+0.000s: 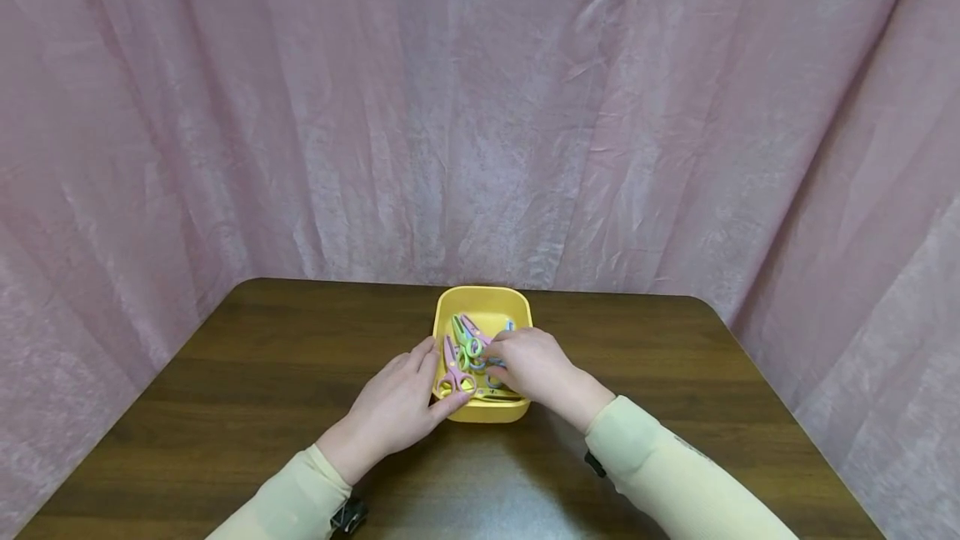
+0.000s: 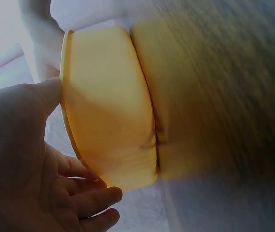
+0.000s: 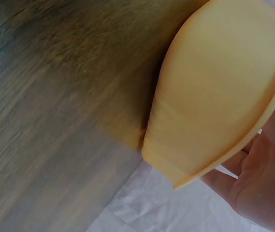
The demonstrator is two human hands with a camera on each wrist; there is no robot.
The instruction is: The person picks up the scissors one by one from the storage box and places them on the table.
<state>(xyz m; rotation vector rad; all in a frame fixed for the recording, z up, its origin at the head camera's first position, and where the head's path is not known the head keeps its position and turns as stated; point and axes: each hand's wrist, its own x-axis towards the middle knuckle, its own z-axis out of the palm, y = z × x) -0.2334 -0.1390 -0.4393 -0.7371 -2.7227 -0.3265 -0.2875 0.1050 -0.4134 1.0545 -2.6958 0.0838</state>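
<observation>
A yellow plastic bin (image 1: 486, 413) stands on the table with several small scissors in it. My left hand (image 1: 393, 398) rests on its near left corner, thumb on the rim and fingers extended along the left side. Close to that thumb lie pink scissors (image 1: 454, 373). The right hand (image 1: 536, 365) reaches over the right rim, its fingers bent down among the scissors. Right at those fingertips are green scissors (image 1: 468, 343), more pink scissors (image 1: 472, 327) and blue scissors (image 1: 497, 362), partly covered. I cannot tell whether the right fingers pinch any of them.
The dark wooden table (image 1: 300, 357) has rounded far corners. Behind it hangs a pink curtain (image 1: 487, 107), which also runs down both sides. Yellow scissors (image 1: 498, 394) lie along the bin's near end.
</observation>
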